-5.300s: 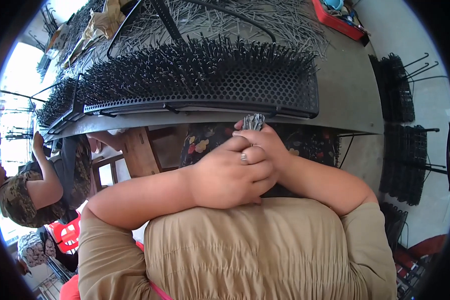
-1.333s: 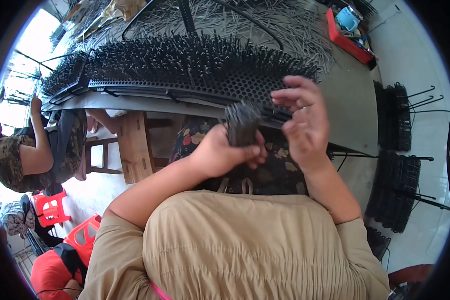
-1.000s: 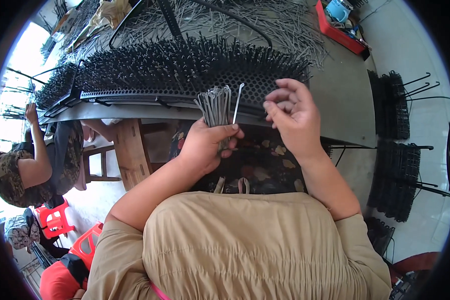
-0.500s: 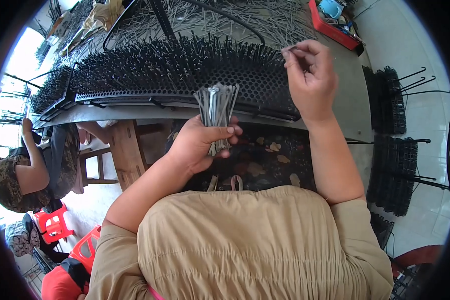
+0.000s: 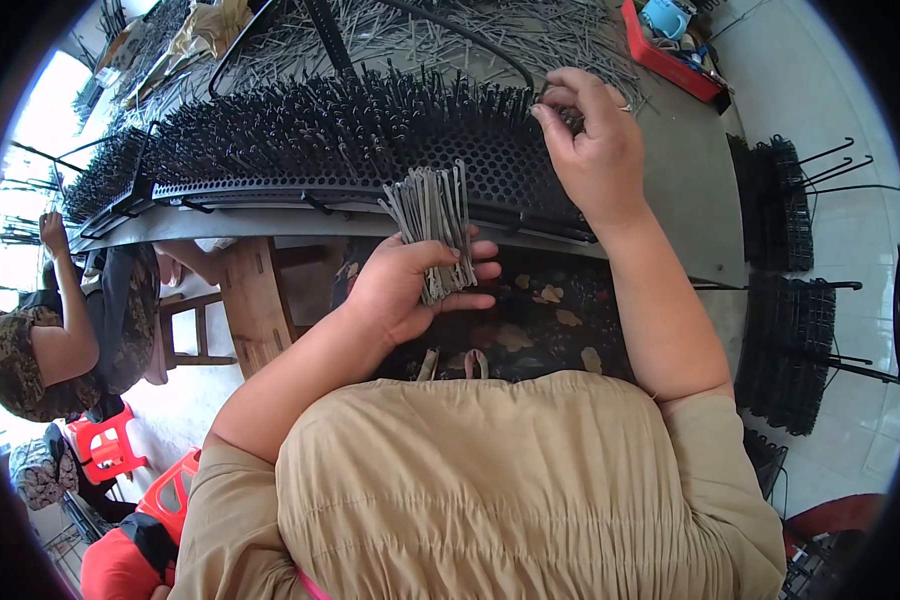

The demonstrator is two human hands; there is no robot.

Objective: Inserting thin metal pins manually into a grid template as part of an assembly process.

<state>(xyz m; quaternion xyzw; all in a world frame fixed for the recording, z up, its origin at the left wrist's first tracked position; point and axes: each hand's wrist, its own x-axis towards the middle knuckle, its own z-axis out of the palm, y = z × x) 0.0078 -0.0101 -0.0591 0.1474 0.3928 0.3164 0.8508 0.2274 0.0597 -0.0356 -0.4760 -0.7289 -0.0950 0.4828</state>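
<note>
A bundle of thin grey metal rods with small looped ends [image 5: 430, 212] stands upright in my left hand [image 5: 390, 285]. The thumb presses across the rods, and the other fingers curl loosely behind them. Ahead is a long black perforated rack [image 5: 495, 180], its holes filled with many dark looped rods [image 5: 270, 130] at the left and middle. Bare holes show in its right front part. Over the rack's right end, my right hand [image 5: 598, 150] is closed, thumb and index finger pinched at the edge of the standing rods. Whatever lies between those fingertips is too small to make out.
Loose grey rods [image 5: 450, 35] lie scattered on the table behind the rack. A red tray [image 5: 660, 60] holding a blue cup [image 5: 665, 17] sits far right. Black rod bundles [image 5: 785, 350] hang at right. A person [image 5: 70, 330] works at left beside a wooden stool [image 5: 252, 300].
My right hand has moved left toward the standing rods. The fingers of my left hand have spread a little, and the bundle has tilted and fanned out slightly.
</note>
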